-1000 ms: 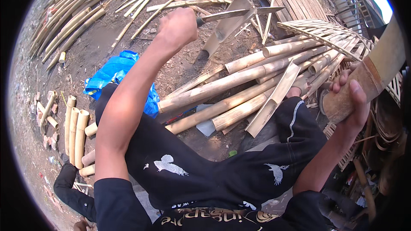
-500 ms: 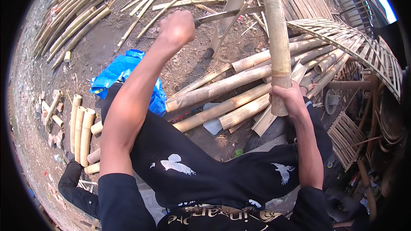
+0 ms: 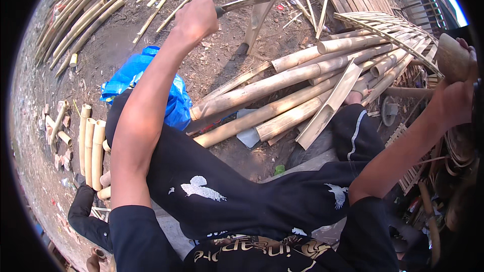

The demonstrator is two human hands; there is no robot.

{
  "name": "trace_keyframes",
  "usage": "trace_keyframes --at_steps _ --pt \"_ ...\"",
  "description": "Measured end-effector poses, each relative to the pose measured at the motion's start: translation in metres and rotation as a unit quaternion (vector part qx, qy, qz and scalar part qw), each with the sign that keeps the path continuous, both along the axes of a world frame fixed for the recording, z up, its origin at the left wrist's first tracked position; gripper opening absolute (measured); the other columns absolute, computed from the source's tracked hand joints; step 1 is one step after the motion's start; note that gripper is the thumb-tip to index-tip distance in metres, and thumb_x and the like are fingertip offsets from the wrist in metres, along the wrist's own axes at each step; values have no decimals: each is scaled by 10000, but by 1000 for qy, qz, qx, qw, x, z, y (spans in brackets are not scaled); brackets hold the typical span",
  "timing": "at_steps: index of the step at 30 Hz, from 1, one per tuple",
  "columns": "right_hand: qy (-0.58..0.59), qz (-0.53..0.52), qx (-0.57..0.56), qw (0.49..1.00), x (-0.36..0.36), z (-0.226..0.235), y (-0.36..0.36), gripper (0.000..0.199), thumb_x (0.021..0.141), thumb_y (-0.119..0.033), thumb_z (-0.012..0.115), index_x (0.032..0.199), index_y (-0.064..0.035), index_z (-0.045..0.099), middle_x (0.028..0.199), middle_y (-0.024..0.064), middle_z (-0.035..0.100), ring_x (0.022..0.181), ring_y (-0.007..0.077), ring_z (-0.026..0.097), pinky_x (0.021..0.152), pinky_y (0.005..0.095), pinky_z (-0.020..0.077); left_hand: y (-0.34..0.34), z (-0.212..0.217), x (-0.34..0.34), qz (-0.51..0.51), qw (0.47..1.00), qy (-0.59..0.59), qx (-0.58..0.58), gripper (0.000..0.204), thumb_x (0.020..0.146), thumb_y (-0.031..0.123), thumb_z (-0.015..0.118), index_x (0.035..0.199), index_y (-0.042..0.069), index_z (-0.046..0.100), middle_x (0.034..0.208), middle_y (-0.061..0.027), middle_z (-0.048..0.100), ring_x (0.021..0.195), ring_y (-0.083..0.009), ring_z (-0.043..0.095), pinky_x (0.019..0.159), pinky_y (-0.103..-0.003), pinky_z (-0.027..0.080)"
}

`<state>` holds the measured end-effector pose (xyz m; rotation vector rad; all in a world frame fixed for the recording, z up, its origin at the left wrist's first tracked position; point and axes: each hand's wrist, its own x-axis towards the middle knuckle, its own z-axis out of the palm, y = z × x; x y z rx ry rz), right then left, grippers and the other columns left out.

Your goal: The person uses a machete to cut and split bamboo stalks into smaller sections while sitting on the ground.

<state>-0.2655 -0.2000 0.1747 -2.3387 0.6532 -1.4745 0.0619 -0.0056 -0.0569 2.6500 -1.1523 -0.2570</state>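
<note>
My left hand (image 3: 195,19) is closed round the handle of a long machete (image 3: 262,0), whose blade reaches right across the ground at the top of the view. Out at the far right edge, my right hand (image 3: 455,98) grips a thick bamboo piece (image 3: 450,60). Only its near end shows; the rest is cut off by the picture's dark rim. Between my arms, several bamboo poles (image 3: 282,83) lie in a pile, with a split bamboo half (image 3: 330,106) resting across them.
A blue plastic sheet (image 3: 174,102) lies beside my left leg. Short bamboo sections (image 3: 89,143) stand together at left, and long poles (image 3: 83,17) lie upper left. A slatted bamboo panel (image 3: 398,27) and a round-topped stool-like object (image 3: 388,111) are at right.
My right hand has swung the bamboo piece from upright in front of me out to the far right edge. The left hand with the machete has shifted slightly up and left.
</note>
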Motion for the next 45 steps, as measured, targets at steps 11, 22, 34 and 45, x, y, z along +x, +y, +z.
trace_keyframes --at_steps 11,22,34,45 --pt "368 30 483 794 -26 -215 87 357 826 -211 709 1071 43 657 894 108 697 798 180 667 777 320 545 2 -47 12 -13 999 52 -3 229 772 97 629 935 -25 732 994 -278 718 985 -412 712 853 -496 565" --pt "-62 77 185 978 7 38 65 438 879 -154 688 1201 97 529 1047 153 623 936 198 633 854 310 521 4 -48 5 -14 998 57 10 209 765 99 664 917 -21 743 999 -255 727 980 -413 714 865 -501 559" --pt "110 65 692 710 -29 -200 77 461 747 -218 777 1103 38 634 910 115 696 790 167 646 759 307 525 23 -82 26 31 998 24 46 230 797 78 630 974 -17 743 1070 -256 717 1031 -395 706 883 -486 568" --pt "-134 61 189 971 18 -15 107 264 841 -106 691 1026 58 598 875 138 662 789 211 678 755 339 555 13 -72 15 -31 999 3 38 200 763 95 639 896 -17 741 946 -240 731 918 -405 724 819 -477 578"
